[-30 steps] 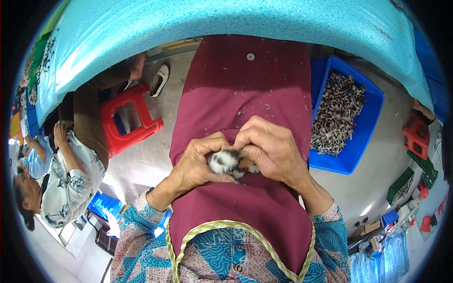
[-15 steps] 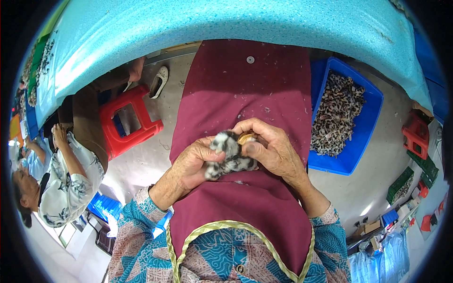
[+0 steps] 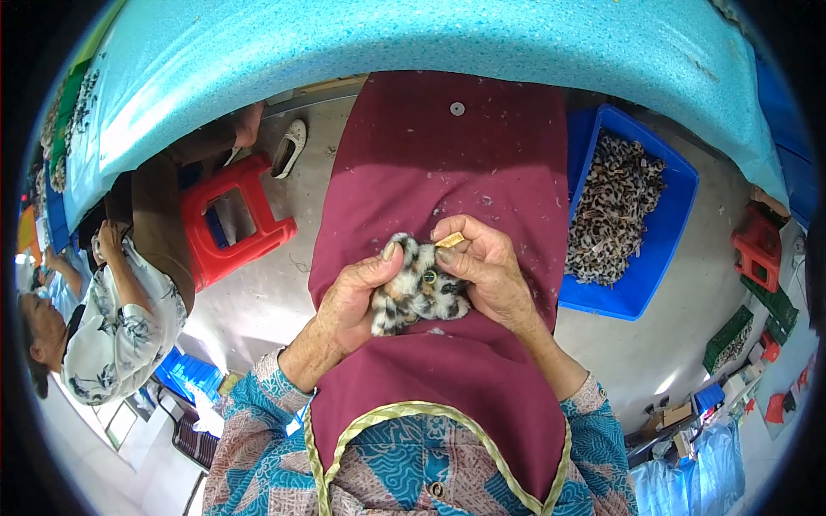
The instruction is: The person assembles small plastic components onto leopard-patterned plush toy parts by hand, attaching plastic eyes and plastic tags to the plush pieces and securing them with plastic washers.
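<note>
A small plush toy of mottled black, white and grey fur lies over my lap on the maroon apron. A round yellow eye shows on its face. My left hand grips the toy's left side, thumb on top near its upper edge. At its upper right, my right hand is closed on the toy, thumb and forefinger pinching near a small tan tag. The tag sticks up between those fingers, and its attachment to the fur is hidden. Both hands' inner fingers are mostly out of sight.
Ahead stands a table under a turquoise cover. A blue bin on the floor at right holds many furry pieces. Red stools stand at left and far right. A seated person works at left.
The plush toy has been turned so that its face and yellow eye now show. The tag stands clearer between my right fingers. My left thumb has shifted up along the fur.
</note>
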Demonstrator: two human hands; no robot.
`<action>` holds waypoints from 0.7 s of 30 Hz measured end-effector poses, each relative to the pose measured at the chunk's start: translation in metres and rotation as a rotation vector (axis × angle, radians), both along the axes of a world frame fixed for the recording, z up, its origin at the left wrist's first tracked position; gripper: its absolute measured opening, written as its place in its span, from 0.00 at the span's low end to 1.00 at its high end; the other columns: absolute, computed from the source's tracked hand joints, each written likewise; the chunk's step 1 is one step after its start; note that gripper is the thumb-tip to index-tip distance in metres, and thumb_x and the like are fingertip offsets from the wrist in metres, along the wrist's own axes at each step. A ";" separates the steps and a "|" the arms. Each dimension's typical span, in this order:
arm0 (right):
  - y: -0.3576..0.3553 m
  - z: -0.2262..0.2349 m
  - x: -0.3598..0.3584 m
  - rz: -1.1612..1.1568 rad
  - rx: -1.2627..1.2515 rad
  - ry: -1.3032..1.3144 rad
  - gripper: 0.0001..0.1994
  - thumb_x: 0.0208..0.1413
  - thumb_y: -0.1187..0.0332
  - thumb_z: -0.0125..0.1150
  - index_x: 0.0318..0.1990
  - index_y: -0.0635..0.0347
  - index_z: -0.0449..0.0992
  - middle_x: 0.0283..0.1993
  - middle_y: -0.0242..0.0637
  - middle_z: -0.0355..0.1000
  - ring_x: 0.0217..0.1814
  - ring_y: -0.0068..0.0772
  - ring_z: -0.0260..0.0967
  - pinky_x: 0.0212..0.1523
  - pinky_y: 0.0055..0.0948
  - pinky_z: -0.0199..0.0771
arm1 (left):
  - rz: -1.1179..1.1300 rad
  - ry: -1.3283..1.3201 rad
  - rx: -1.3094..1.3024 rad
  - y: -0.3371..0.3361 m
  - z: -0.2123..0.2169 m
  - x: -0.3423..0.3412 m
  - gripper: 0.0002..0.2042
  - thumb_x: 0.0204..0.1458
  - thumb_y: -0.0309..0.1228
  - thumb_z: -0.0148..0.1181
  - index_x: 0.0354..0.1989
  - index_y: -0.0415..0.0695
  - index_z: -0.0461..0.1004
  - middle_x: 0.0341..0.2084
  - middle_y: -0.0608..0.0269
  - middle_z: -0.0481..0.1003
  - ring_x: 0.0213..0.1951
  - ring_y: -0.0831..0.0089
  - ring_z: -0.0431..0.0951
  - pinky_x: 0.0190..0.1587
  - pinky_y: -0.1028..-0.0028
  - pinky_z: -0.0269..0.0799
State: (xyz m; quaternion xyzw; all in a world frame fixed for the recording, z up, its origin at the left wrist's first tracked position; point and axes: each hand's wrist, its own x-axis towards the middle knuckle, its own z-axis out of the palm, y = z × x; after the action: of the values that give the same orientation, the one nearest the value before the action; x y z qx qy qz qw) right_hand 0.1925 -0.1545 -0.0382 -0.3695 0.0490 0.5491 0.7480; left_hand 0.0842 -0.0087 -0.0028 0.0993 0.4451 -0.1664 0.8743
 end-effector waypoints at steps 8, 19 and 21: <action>-0.004 0.002 0.004 0.080 -0.046 -0.100 0.11 0.53 0.68 0.58 0.41 0.63 0.69 0.32 0.27 0.68 0.34 0.14 0.63 0.36 0.15 0.64 | -0.076 -0.031 0.103 -0.004 0.007 0.004 0.17 0.53 0.39 0.53 0.45 0.38 0.69 0.36 0.60 0.75 0.36 0.71 0.76 0.43 0.71 0.73; 0.002 0.010 0.038 0.131 -0.433 -0.898 0.08 0.47 0.75 0.59 0.36 0.65 0.71 0.27 0.37 0.73 0.29 0.22 0.70 0.30 0.24 0.70 | -0.066 -0.088 0.164 -0.001 0.006 0.008 0.20 0.54 0.39 0.52 0.46 0.34 0.68 0.38 0.55 0.75 0.39 0.68 0.77 0.44 0.71 0.74; 0.005 0.007 0.067 0.096 -0.524 -1.124 0.07 0.46 0.77 0.57 0.34 0.65 0.72 0.28 0.41 0.73 0.29 0.32 0.73 0.32 0.28 0.72 | -0.013 -0.089 0.146 0.000 0.003 0.005 0.21 0.54 0.39 0.51 0.48 0.32 0.66 0.42 0.50 0.73 0.42 0.63 0.76 0.48 0.68 0.72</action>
State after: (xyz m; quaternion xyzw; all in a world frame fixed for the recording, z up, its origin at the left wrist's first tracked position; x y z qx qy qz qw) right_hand 0.2597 -0.1495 -0.0310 -0.7753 -0.2360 0.2733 0.5182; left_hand 0.0894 -0.0089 0.0003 0.1732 0.4162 -0.1345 0.8824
